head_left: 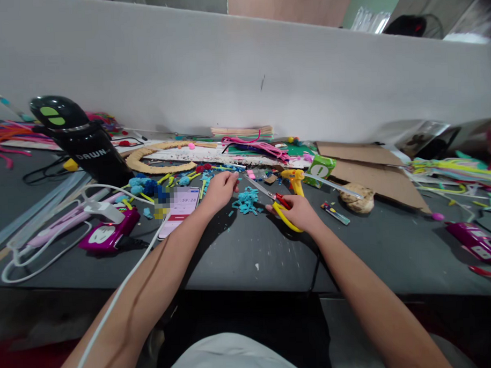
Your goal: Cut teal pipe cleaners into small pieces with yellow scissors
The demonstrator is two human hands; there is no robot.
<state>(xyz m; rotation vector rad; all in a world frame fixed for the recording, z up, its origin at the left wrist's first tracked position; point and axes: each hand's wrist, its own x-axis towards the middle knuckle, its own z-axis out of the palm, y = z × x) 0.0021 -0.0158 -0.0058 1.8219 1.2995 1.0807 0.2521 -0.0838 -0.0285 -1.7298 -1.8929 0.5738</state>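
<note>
My right hand [300, 211] grips scissors [281, 201] with yellow and red handles. Their blades point up and left, over a small heap of cut light-blue pieces [248, 201]. Just left of that heap, my left hand [223, 189] is closed in a pinch; whatever its fingertips hold, if anything, is too small to make out. Beyond the right hand stands a yellow glue gun [295, 176] with a long clear glue stick [330, 183] out of its back. A phone [184, 210] with a lit screen lies partly beside my left forearm.
On the left stand a black bottle [91, 149], a purple power block [110, 231] and a white cable [124, 285] crossing my left arm. A tan ring [148, 160] lies behind. To the right are a green box [319, 170], cardboard [382, 174] and another purple block [475, 241].
</note>
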